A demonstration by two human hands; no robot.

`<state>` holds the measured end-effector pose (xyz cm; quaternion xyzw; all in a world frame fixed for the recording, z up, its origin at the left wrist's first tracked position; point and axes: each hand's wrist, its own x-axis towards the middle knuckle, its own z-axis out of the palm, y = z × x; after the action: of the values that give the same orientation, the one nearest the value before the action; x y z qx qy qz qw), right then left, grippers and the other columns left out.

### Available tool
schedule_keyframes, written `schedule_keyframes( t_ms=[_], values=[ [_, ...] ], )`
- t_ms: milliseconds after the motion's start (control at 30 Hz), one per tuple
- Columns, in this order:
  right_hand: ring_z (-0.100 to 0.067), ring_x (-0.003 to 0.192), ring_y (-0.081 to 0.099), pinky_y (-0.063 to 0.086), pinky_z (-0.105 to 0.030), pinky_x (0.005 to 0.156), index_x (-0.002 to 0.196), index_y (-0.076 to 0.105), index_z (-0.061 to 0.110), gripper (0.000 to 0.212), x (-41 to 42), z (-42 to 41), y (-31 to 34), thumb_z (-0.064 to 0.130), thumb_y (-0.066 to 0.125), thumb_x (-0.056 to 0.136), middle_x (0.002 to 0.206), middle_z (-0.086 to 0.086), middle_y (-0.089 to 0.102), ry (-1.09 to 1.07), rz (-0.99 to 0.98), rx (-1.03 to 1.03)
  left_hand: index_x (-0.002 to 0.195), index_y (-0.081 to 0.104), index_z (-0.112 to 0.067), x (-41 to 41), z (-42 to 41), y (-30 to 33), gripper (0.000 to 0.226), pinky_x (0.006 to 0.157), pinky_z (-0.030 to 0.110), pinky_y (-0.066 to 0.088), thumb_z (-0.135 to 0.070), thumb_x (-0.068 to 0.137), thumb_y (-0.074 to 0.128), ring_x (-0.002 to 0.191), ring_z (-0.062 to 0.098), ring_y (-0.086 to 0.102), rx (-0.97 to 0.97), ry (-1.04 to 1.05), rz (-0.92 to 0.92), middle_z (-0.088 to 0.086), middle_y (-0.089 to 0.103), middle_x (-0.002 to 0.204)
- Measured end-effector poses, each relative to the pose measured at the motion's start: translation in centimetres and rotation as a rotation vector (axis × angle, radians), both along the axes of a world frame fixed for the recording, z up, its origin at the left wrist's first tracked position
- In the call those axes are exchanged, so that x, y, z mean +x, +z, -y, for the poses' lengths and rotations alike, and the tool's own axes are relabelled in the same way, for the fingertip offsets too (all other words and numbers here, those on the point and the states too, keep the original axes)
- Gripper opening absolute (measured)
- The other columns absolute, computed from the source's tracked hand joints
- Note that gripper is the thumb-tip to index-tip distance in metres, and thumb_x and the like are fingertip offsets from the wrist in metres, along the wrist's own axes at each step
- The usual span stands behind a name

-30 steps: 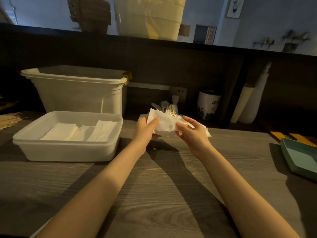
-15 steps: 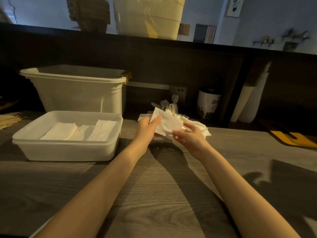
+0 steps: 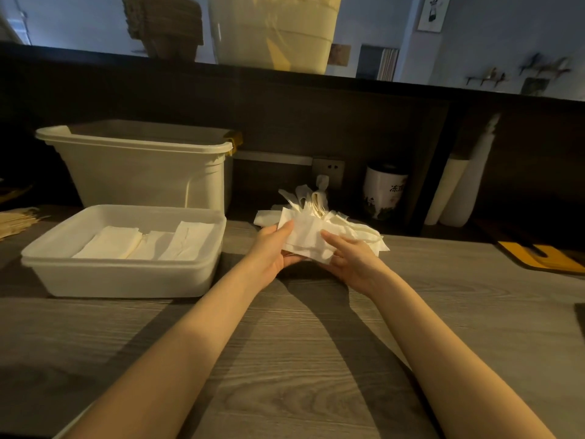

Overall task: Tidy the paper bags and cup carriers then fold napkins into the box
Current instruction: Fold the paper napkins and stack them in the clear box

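A white napkin (image 3: pixel 305 237) is held just above the wooden counter between both hands. My left hand (image 3: pixel 272 251) grips its left edge, thumb on top. My right hand (image 3: pixel 351 258) holds the right side, fingers laid over the sheet and thumb beneath. Behind it lies a loose heap of white napkins (image 3: pixel 354 226). The shallow white box (image 3: pixel 126 274) stands to the left with three folded napkins (image 3: pixel 148 242) side by side inside.
A tall white bin (image 3: pixel 142 166) stands behind the box. A white printed canister (image 3: pixel 384 191) and stacked paper cups (image 3: pixel 456 188) sit at the back right. Brown paper items (image 3: pixel 15 217) lie far left, a yellow mat (image 3: pixel 541 253) far right. Cup carriers (image 3: pixel 164 26) sit on the ledge.
Both hands have lowered the napkin toward the counter and brought it flatter. The view shifted left, so the green tray at the right edge is out of sight.
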<state>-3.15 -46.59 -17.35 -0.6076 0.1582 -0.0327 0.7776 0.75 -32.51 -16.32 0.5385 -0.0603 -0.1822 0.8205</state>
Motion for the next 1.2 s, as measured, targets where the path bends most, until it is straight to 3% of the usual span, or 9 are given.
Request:
schedule_keyframes(
  t_ms=[200,367,500,633,767,833,967,1100,1200],
  values=[
    [-0.019,0.087,0.064,0.056,-0.027,0.065,0.135,0.042,0.012,0.060,0.0,0.9,-0.1,0.010,0.069,0.082,0.119,-0.013,0.055,-0.222,0.088,-0.147,0.126,0.052,-0.008,0.4,-0.3,-0.6,0.032,0.069,0.023,0.051,-0.009,0.094,0.050,0.087,0.012,0.060,0.155,0.006,0.088,0.001,0.062,0.097],
    [-0.014,0.092,0.057,0.053,-0.025,0.070,0.139,0.038,0.012,0.064,-0.3,0.7,0.2,0.009,0.068,0.083,0.122,-0.009,0.053,-0.344,0.240,-0.235,0.120,0.054,-0.009,0.7,-0.4,-0.9,0.034,0.063,0.013,0.046,-0.004,0.087,0.059,0.090,0.006,0.056,0.529,0.104,0.436,0.002,0.060,0.109],
    [-0.012,0.095,0.059,0.052,-0.021,0.074,0.138,0.039,0.018,0.059,-0.4,0.6,0.5,0.021,0.067,0.085,0.123,-0.008,0.056,-0.346,0.362,-0.425,0.122,0.053,-0.012,0.5,0.0,-0.7,0.040,0.072,0.014,0.047,-0.017,0.084,0.066,0.104,0.009,0.054,0.536,0.056,0.591,-0.002,0.057,0.113],
    [0.000,0.085,0.055,0.048,-0.006,0.063,0.134,0.043,0.017,0.052,-0.6,-0.2,0.8,0.020,0.064,0.087,0.121,0.005,0.049,-0.250,0.462,-0.634,0.117,0.057,-0.010,0.2,0.3,-0.2,0.040,0.080,0.021,0.048,-0.025,0.082,0.068,0.097,0.007,0.053,0.638,0.064,0.713,-0.005,0.057,0.104],
    [-0.006,0.085,0.060,0.052,-0.013,0.066,0.119,0.055,0.019,0.034,-0.7,-0.6,0.9,0.021,0.064,0.087,0.108,0.008,0.057,-0.171,0.513,-0.738,0.085,0.058,-0.013,-0.2,0.4,-0.1,0.018,0.077,0.035,0.052,-0.029,0.085,0.064,0.089,0.022,0.062,0.717,-0.006,0.656,0.001,0.061,0.087],
    [-0.010,0.088,0.061,0.054,-0.020,0.071,0.101,0.061,0.023,0.015,-0.6,-0.7,0.9,0.020,0.064,0.087,0.098,0.007,0.061,-0.142,0.515,-0.746,0.075,0.053,-0.015,-0.6,0.6,0.1,0.022,0.080,0.042,0.053,-0.031,0.087,0.061,0.089,0.030,0.064,0.703,-0.023,0.639,0.011,0.064,0.089],
    [-0.008,0.089,0.058,0.050,-0.022,0.073,0.087,0.060,0.029,0.009,-0.7,-0.7,1.0,0.021,0.063,0.088,0.092,0.012,0.059,-0.152,0.517,-0.714,0.079,0.055,-0.012,-1.2,0.7,0.4,0.027,0.085,0.044,0.054,-0.034,0.093,0.050,0.092,0.027,0.065,0.638,-0.107,0.602,0.004,0.063,0.088],
    [-0.004,0.083,0.056,0.048,-0.019,0.068,0.091,0.061,0.024,0.003,-0.6,-0.5,1.1,0.024,0.058,0.091,0.089,0.011,0.058,-0.168,0.484,-0.620,0.085,0.056,-0.017,-1.3,0.7,0.3,0.028,0.085,0.041,0.051,-0.034,0.099,0.038,0.089,0.019,0.062,0.455,-0.161,0.467,0.001,0.061,0.089],
    [-0.007,0.083,0.059,0.051,-0.023,0.072,0.101,0.065,0.014,0.018,-0.3,0.0,1.3,0.023,0.051,0.095,0.088,0.007,0.062,-0.220,0.484,-0.560,0.087,0.056,-0.023,-1.4,0.9,0.4,0.026,0.090,0.040,0.046,-0.030,0.100,0.035,0.088,0.016,0.058,0.343,-0.108,0.423,-0.001,0.060,0.090]
  ],
)
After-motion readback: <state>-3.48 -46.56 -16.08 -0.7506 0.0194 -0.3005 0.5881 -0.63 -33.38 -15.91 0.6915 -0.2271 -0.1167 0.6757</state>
